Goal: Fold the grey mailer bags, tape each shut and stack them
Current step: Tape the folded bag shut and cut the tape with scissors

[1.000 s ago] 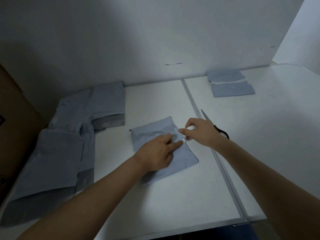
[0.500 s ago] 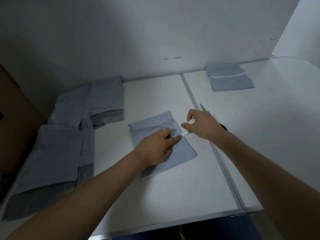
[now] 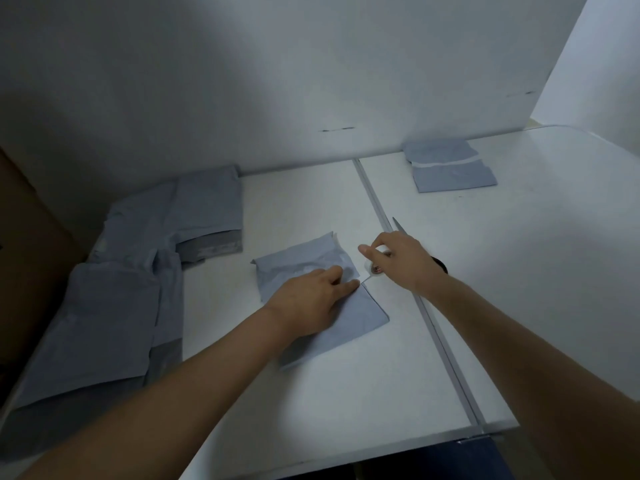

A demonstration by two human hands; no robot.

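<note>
Head view, task's thing: folded grey plastic mailer bag [image 3: 317, 299] lies at the centre of the frame on the white table [image 3: 346, 393], its long axis running from upper left to lower right
Head view, left hand: left hand [image 3: 311, 303] rests on the bag, fingers fairly straight and pressing the fold flat, forefinger tip at the bag's right edge
Head view, right hand: right hand [image 3: 398, 259] sits just right of the bag, fingers curled round a small white roll of tape [image 3: 375, 263]
Head view, key relation: a thin white tape strip [image 3: 367, 279] runs from the roll down-left to the left forefinger tip, so the bag lies left of the right hand, the left hand nearer
Head view, other bags: finished folded bags [image 3: 450, 166] lie upper right; unfolded grey bags [image 3: 138, 271] fill the left
Head view, hard to make out: black-handled scissors [image 3: 401, 227] show only a blade tip and a bit of handle behind the right hand; the roll is mostly covered by fingers; whether the strip already sticks to the bag I cannot tell
</note>
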